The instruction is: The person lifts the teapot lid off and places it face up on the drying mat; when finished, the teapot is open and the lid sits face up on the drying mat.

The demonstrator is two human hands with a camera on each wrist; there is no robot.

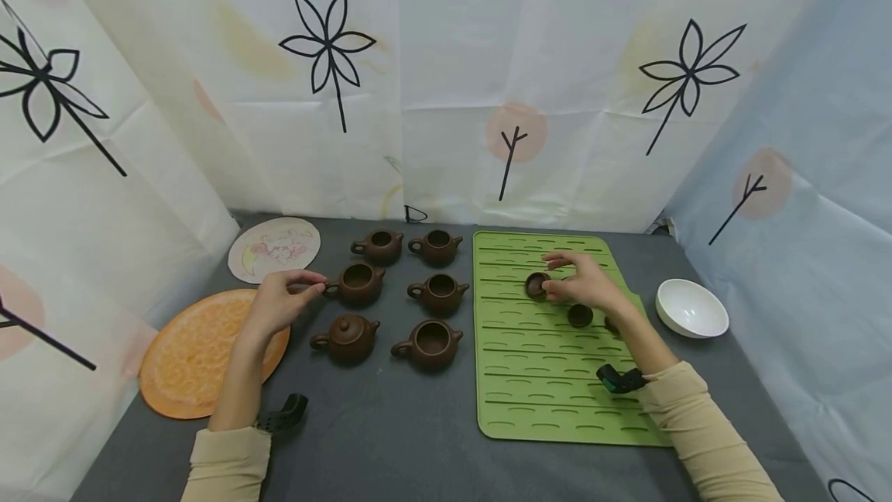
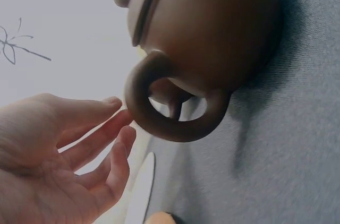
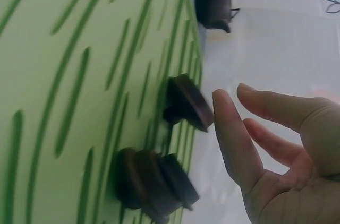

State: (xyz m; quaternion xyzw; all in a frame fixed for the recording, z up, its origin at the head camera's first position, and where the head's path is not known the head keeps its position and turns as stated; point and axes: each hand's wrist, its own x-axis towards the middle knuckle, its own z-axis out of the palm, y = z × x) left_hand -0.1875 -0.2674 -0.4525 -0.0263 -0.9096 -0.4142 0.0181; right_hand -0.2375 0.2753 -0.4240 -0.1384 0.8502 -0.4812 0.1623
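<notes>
My left hand (image 1: pixel 282 300) has its fingertips at the handle of an unlidded brown teapot (image 1: pixel 358 285) in the middle of the left column. Whether they touch it is hard to tell. The left wrist view shows thumb and fingers parted, partly behind the handle of the nearer lidded teapot (image 2: pixel 212 27). Over the mat, my right hand (image 1: pixel 585 285) is beside a small dark teapot lid (image 1: pixel 536 285). In the right wrist view, a gap separates thumb and index finger, and the tilted lid (image 3: pixel 190 102) sits just past the index fingertip.
More dark lids (image 1: pixel 580 315) lie on the green mat (image 1: pixel 543 401). Several unlidded teapots (image 1: pixel 432 347) stand in two columns left of it. A white bowl (image 1: pixel 691 310) is at the right; an orange round mat (image 1: pixel 188 355) and a pale oval mat (image 1: pixel 275 246) are at the left.
</notes>
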